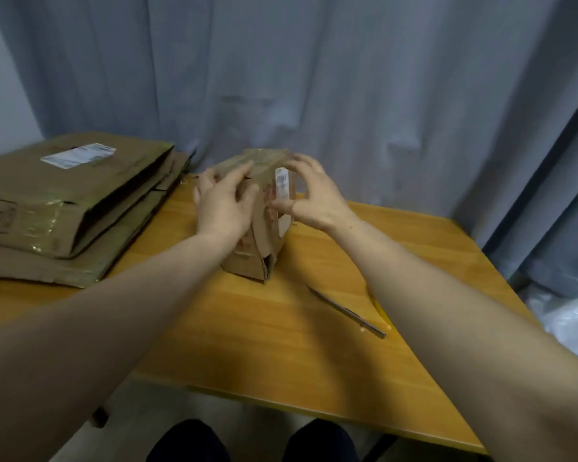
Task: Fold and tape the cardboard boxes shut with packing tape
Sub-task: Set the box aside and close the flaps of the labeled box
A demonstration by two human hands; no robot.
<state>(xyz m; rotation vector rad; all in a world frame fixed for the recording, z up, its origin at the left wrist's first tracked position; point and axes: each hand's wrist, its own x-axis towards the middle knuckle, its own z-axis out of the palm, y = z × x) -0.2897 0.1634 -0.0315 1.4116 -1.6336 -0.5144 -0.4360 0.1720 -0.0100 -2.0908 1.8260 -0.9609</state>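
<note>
While the small cardboard box point(251, 258) is sitting at the far middle of the counter point(281, 328), the left hand point(222, 205) is pressing on its left top with fairly straight fingers. The right hand point(309, 198) is curling fingers and thumb round its right flap. The box is looking light, thin-walled and creased, its glossy top probably slippery, so gripping at the flap folds and edges seems best. Its inside is staying hidden. Flattened boxes point(64, 201) are lying stacked at far left.
</note>
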